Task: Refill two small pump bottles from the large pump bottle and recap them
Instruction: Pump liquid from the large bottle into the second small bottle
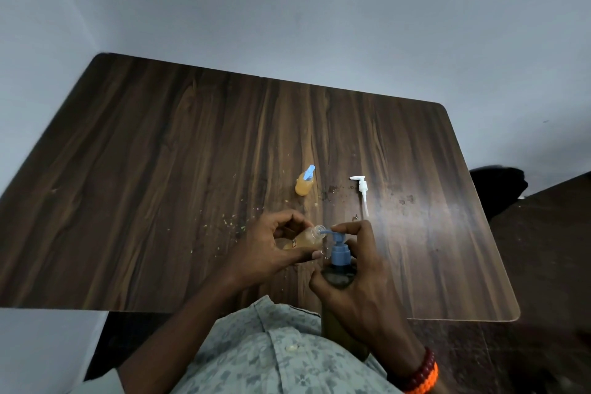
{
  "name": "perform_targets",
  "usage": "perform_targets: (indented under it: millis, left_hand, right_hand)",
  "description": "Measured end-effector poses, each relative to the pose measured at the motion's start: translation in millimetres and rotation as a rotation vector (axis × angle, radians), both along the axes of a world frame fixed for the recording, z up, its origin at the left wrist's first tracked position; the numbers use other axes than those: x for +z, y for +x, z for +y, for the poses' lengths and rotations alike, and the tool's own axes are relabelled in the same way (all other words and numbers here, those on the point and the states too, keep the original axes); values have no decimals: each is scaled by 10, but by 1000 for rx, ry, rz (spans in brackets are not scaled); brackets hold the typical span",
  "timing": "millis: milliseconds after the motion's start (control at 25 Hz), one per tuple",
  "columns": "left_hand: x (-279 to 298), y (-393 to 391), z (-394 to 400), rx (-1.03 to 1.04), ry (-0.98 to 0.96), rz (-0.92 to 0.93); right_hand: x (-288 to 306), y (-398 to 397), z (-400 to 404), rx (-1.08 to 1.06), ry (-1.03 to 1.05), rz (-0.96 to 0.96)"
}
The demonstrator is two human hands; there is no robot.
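The left hand grips an uncapped small bottle, tilted at the big bottle's blue spout. The right hand wraps that bottle, forefinger on the pump. Farther off on the tabletop: a capped small bottle, and a white pump to its right.

Dim, cool-toned wide-angle shot, soft overall.
Pale glare patch on the right side of the tabletop; left side darker. Wall evenly grey, corners vignetted. Fisheye bends the tabletop edges. Hands slightly soft, faint shadows beneath; bottom-right corner nearly black.
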State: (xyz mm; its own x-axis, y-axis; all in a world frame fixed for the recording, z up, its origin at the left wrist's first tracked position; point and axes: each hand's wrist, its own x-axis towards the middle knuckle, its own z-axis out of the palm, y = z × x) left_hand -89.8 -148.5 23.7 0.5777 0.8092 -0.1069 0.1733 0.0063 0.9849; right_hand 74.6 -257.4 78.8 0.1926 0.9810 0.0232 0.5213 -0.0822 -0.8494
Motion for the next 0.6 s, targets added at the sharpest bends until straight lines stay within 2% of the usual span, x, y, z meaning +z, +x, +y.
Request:
perform_targets:
  millis: [240,600]
  left_hand:
    - [29,-6,14,7,-1,0]
    - [35,6,3,3,-6,0]
  right_hand:
    - [3,-7,-37,32,-57,-14]
    - [17,-12,-12,24,-34,-7]
